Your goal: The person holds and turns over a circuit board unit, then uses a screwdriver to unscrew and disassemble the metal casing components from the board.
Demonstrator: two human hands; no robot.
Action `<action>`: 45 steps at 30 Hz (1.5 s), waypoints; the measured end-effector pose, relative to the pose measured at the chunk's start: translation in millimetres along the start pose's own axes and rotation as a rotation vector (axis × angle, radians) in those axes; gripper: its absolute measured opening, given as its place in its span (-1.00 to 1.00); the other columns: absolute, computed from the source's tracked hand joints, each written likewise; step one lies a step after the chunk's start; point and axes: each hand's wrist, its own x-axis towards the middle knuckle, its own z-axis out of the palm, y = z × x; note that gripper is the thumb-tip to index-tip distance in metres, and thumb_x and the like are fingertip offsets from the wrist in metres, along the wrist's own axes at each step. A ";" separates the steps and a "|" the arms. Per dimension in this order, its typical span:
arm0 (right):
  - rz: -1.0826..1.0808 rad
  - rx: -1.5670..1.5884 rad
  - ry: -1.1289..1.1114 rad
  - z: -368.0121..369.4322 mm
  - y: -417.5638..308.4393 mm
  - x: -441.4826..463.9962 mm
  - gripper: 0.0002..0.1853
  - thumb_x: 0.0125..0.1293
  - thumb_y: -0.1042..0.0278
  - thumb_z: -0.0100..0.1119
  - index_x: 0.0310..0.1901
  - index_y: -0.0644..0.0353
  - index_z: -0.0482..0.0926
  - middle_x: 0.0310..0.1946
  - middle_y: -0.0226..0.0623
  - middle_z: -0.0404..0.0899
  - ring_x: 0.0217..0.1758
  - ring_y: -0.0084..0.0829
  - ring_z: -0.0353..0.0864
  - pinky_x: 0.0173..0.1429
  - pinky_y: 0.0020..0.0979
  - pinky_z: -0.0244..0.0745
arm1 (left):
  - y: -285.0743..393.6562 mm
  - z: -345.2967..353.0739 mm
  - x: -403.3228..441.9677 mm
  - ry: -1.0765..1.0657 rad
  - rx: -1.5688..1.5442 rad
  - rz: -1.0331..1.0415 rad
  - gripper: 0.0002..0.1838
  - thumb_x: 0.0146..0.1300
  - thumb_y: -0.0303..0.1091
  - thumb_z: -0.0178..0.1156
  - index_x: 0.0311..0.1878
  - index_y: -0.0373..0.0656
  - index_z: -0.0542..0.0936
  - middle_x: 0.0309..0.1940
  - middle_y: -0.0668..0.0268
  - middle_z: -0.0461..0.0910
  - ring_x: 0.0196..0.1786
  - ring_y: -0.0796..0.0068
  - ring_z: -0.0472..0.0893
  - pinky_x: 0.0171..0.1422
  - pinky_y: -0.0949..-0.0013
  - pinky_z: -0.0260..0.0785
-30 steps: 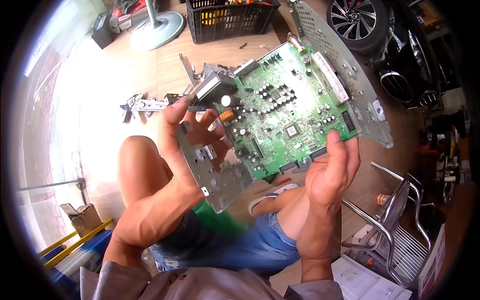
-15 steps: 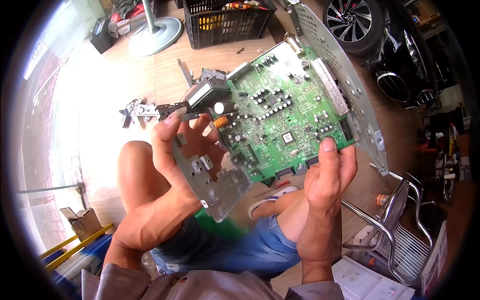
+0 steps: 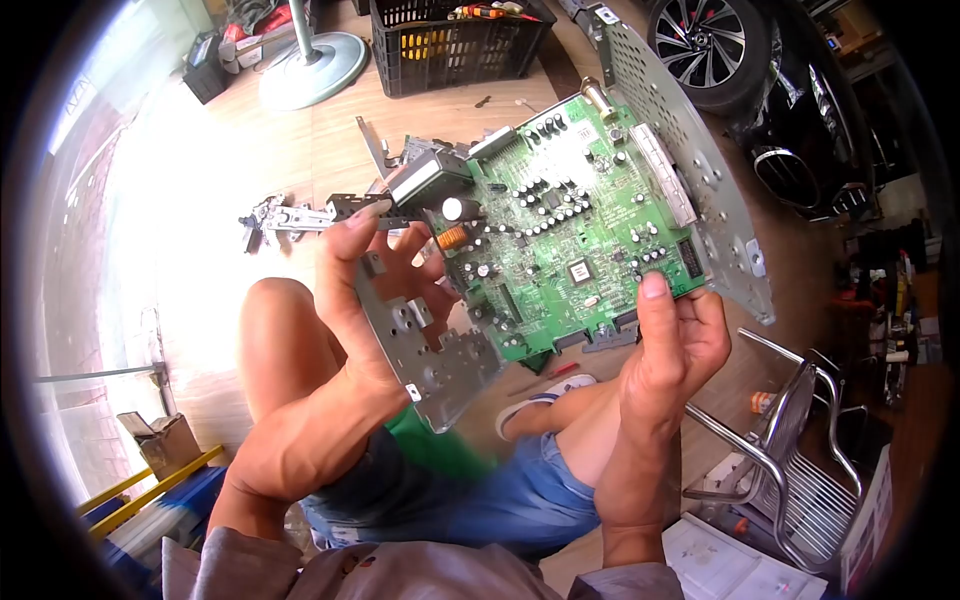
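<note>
Sitting at lower left is a cardboard box [image 3: 172, 450]; rightward, metal parts [image 3: 290, 214] are lying on the floor [image 3: 340, 130], a round base [image 3: 330, 76] is standing beside a black crate [image 3: 455, 62], a car wheel [image 3: 700, 45] is showing at upper right and a metal chair [image 3: 808, 500] is standing below. The left hand [image 3: 345, 285] is curling round a bent metal plate [image 3: 440, 365], which is partly blocking its fingers. In midair, a green circuit board [image 3: 600, 235] is tilting, gleaming and bristling with small parts, the right hand [image 3: 662, 345] pinching its lower right corner.
</note>
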 end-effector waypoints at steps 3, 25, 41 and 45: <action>0.026 0.030 0.026 -0.3 2.3 -0.3 -0.81 0.30 0.51 0.27 -0.15 0.46 0.56 -0.22 -0.17 0.67 -0.19 -0.55 0.60 -0.05 -0.55 0.45 | -0.5 -4.9 3.0 -0.017 -0.001 0.047 -0.57 0.11 0.15 0.25 -0.10 0.06 0.57 -0.21 0.39 0.60 -0.28 0.47 0.62 -0.27 0.40 0.50; 0.016 0.201 0.015 -6.4 6.9 -3.7 -0.84 0.25 0.58 0.24 -0.17 0.41 0.51 -0.26 -0.24 0.64 -0.24 -0.57 0.53 -0.04 -0.54 0.41 | 4.7 2.1 4.3 -0.035 -0.073 -0.017 -0.65 0.13 0.02 0.25 -0.13 0.03 0.53 -0.33 0.40 0.56 -0.35 0.51 0.53 -0.24 0.38 0.46; -0.189 -0.073 -0.023 -12.5 17.3 -5.3 -0.76 0.22 0.56 0.15 -0.10 0.50 0.53 -0.10 -0.06 0.64 -0.01 -0.32 0.58 0.23 -0.32 0.39 | 7.2 -11.8 -3.0 -0.213 -0.033 0.139 -0.47 0.14 0.13 0.20 0.10 0.05 0.57 0.05 0.30 0.55 -0.17 0.48 0.62 -0.28 0.48 0.55; -0.151 -0.029 -0.009 -15.9 16.0 -5.4 -0.70 0.20 0.54 0.16 -0.06 0.53 0.50 -0.05 0.02 0.62 0.03 -0.24 0.58 0.29 -0.25 0.38 | 19.2 6.0 -14.8 -0.235 0.003 0.109 -0.13 0.09 0.05 0.21 0.50 0.06 0.24 0.08 0.31 0.51 -0.12 0.50 0.58 -0.21 0.51 0.58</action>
